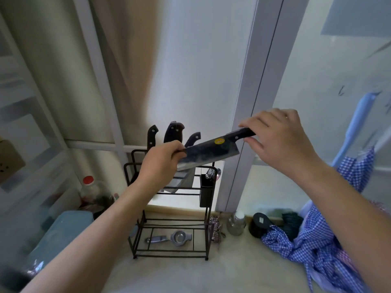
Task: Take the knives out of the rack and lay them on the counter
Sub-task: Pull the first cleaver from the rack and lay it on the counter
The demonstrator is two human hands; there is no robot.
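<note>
Black-handled cleaver point(211, 152) is out of the rack point(171, 208), held level in the air above it: left hand point(160, 163) pinches the blade tip, right hand point(281, 140) closes on the handle. Three knives point(174, 133) remain slotted; none visible on the counter point(190, 273) yet

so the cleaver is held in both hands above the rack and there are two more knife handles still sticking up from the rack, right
Not quite: the head view shows three knife handles still sticking up from the rack, not two. The rest stands: the cleaver is held above the rack, the left hand pinching the blade end and the right hand on the handle.
</note>
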